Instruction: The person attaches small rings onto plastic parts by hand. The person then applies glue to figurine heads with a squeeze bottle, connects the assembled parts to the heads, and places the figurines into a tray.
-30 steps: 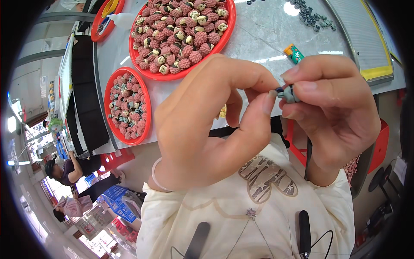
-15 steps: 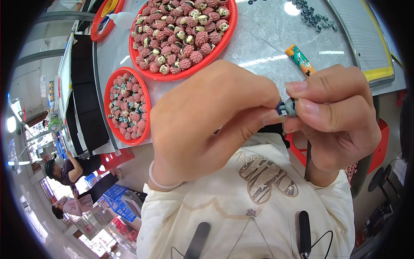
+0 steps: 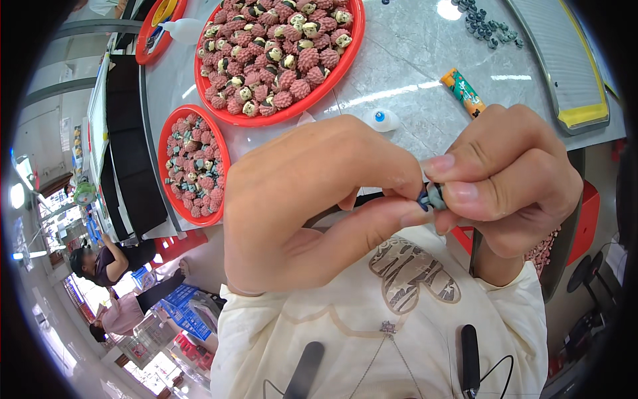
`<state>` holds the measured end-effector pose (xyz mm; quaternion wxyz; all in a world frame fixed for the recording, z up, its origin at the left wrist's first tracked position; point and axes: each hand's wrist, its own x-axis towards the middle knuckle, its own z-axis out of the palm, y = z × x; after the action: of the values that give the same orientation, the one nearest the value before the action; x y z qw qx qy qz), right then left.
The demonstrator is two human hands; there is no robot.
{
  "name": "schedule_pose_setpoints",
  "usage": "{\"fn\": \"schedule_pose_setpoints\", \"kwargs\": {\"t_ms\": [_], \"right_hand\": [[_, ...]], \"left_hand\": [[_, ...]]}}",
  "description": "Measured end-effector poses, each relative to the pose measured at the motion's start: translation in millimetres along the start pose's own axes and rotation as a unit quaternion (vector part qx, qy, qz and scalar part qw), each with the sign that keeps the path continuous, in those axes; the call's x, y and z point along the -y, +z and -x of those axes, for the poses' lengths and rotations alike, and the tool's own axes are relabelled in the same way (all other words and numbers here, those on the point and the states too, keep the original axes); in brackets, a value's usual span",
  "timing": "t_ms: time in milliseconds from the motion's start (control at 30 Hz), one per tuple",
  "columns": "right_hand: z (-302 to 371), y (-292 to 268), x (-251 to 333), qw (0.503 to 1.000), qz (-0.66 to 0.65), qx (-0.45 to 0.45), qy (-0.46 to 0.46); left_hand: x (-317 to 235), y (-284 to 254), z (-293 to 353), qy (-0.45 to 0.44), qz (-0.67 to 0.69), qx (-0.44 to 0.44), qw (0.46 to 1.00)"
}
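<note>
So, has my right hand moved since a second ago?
Yes: judged against the orange-and-green tube, your right hand has shifted down the view, toward your cream shirt.

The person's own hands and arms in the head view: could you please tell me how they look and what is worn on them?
The left hand and right hand are bare, with no gloves or rings showing. The right wrist shows no band. Loose, plain cream sleeves belong to a cream shirt with a brown patterned print.
</note>
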<state>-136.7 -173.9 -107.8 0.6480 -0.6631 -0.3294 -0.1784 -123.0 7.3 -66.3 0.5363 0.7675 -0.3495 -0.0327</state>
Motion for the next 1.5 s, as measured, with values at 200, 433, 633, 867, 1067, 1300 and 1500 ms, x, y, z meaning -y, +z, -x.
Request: {"fn": "schedule_pose_setpoints", "kwargs": {"t_ms": [200,433,633,867,1067,1300,1500], "right_hand": [[0,0,-2,1.0,-0.006,0.012,-0.006],[4,2,-11,0.999,-0.04,0.007,-0.014],[13,13,-16,0.959,-0.245,-0.097,0.106],[15,23,-14,0.904,-0.368,-0.133,0.173],[18,24,-12,0.897,-0.372,-0.145,0.191],[17,27,-12,0.888,-0.379,-0.172,0.196],[19,22,-9,0.866,-0.392,-0.171,0.26]], "left_hand": [[0,-3,1,-0.038,0.02,0.012,0.999],[5,0,2,0.039,-0.047,0.018,0.998],[16,14,1,0.153,-0.113,-0.108,0.976],[14,17,2,0.175,-0.192,-0.138,0.956],[13,13,2,0.177,-0.212,-0.096,0.956],[19,15,2,0.181,-0.179,-0.119,0.96],[19,17,-2,0.188,-0.205,-0.116,0.954]]}}
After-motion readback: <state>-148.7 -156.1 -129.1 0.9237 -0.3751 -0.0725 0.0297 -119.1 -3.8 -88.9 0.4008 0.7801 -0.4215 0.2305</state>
